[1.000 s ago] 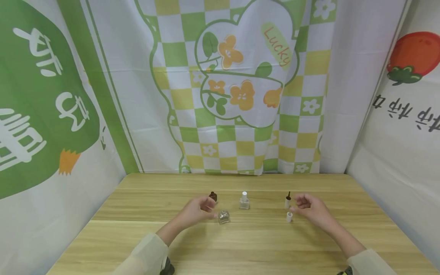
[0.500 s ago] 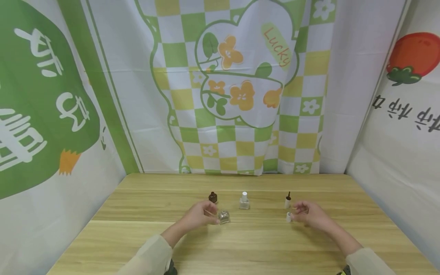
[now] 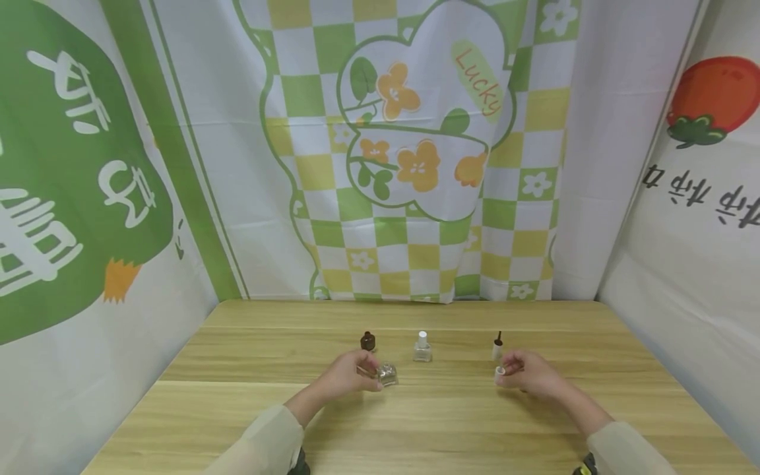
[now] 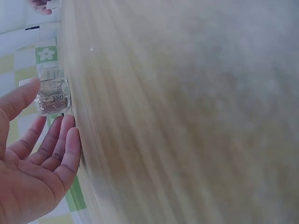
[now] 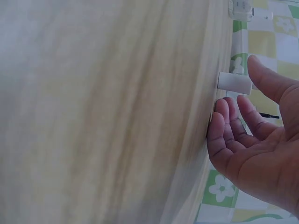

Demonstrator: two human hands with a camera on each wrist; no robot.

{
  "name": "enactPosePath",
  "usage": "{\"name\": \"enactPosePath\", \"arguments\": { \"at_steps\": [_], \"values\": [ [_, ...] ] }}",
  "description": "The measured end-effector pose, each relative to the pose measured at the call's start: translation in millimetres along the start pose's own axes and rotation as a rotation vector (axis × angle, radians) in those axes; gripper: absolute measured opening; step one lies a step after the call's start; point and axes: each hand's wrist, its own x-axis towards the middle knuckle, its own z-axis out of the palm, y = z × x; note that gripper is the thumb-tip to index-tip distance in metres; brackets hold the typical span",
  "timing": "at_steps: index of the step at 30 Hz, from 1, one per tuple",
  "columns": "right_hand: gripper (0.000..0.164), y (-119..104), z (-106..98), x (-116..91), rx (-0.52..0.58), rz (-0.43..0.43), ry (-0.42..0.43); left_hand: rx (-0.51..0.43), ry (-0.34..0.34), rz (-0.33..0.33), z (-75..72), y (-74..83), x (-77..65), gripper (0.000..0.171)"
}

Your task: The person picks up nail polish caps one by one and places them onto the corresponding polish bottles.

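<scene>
My left hand [image 3: 351,372] reaches beside a small square glass nail polish bottle [image 3: 388,375] with glittery contents and no cap. In the left wrist view the thumb overlaps the glittery bottle [image 4: 52,97], while the other fingers are loosely bent just short of it. On the right, my right hand [image 3: 530,373] is at a white nail polish cap [image 3: 500,375] standing on the table. The right wrist view has the thumb and index finger on either side of this white cap [image 5: 235,83], with gaps showing between. Its brush is not clearly visible.
Behind the left hand stands a dark brown open bottle [image 3: 367,341]. A clear bottle with a white cap [image 3: 422,348] is at the middle. Another white cap with a dark brush pointing up [image 3: 497,347] stands behind the right hand. Printed curtains border the wooden table [image 3: 439,422].
The left hand has come forward and right, closer around the glittery bottle. The right hand has lowered toward the near white cap, its thumb now at it. The bottles stay in place.
</scene>
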Motion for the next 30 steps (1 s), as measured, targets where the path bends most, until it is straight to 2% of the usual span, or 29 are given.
{"name": "enactPosePath", "arguments": {
  "at_steps": [15, 22, 30],
  "values": [
    [0.038, 1, 3, 4, -0.059, -0.016, 0.007, 0.073, 0.014, -0.031, 6.5, 5.8, 4.8, 0.032],
    [0.034, -1, 4, 5, -0.074, 0.005, 0.017, 0.142, 0.031, -0.044, 8.4, 9.6, 6.5, 0.033],
    [0.024, -6, 6, 3, -0.066, -0.031, 0.005, 0.188, 0.063, -0.071, 11.6, 10.6, 8.6, 0.032]
  ]
}}
